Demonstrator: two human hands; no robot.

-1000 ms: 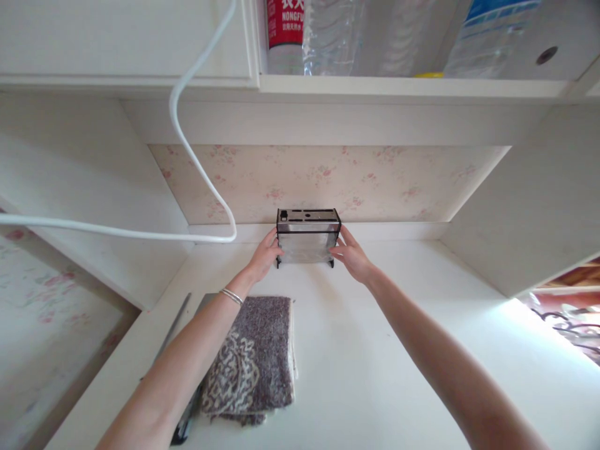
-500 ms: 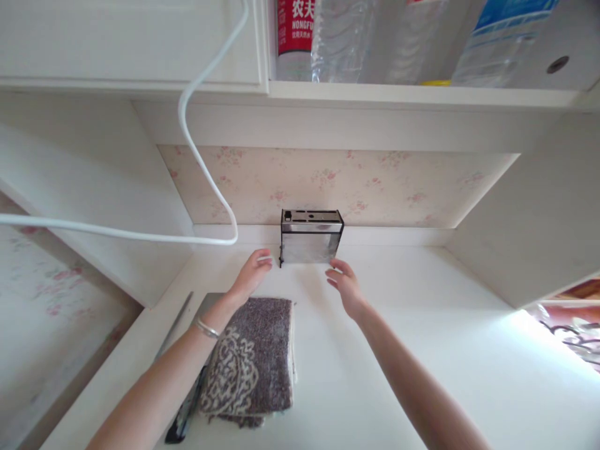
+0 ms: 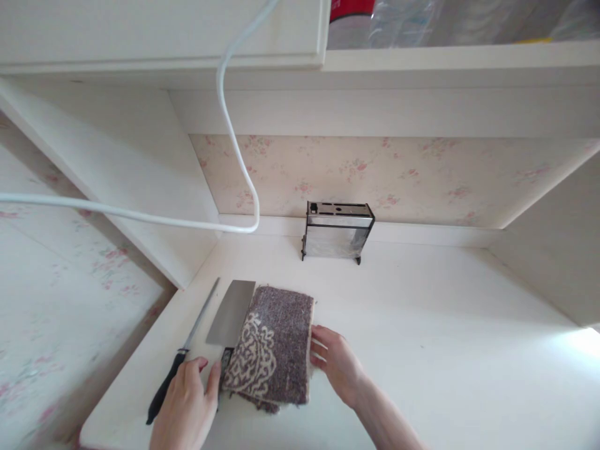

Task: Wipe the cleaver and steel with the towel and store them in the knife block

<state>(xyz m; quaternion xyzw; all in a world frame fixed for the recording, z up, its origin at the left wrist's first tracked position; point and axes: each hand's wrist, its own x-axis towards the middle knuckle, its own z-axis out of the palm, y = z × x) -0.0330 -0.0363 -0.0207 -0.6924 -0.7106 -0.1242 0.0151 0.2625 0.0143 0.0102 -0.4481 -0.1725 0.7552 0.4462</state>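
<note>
My left hand [image 3: 186, 400] is low over the counter, thumb and forefinger apart, between a honing steel [image 3: 169, 381] with a black handle and a cleaver [image 3: 233, 312]. Part of the cleaver's dark handle is hidden by that hand and by the cloth. The folded brown cloth [image 3: 288, 340], with a cream scroll pattern, lies to the cleaver's right. At the cloth's right edge is my right hand [image 3: 341, 362], fingers slightly spread and the fingertips against the edge. A metal knife block [image 3: 335, 240] with black edges and a slotted top stands upright at the back, away from both hands.
The white counter [image 3: 435, 312] runs along a flowered wall [image 3: 356, 169]. A white cable [image 3: 239, 150] hangs across the upper left. Overhead, a cabinet shelf [image 3: 445, 59] holds plastic bottles [image 3: 403, 22]. Side panels close in the left and right.
Both hands have let go of the knife block and come back toward me, to the cloth and cleaver. The block stays at the wall. The view has turned left and down.
</note>
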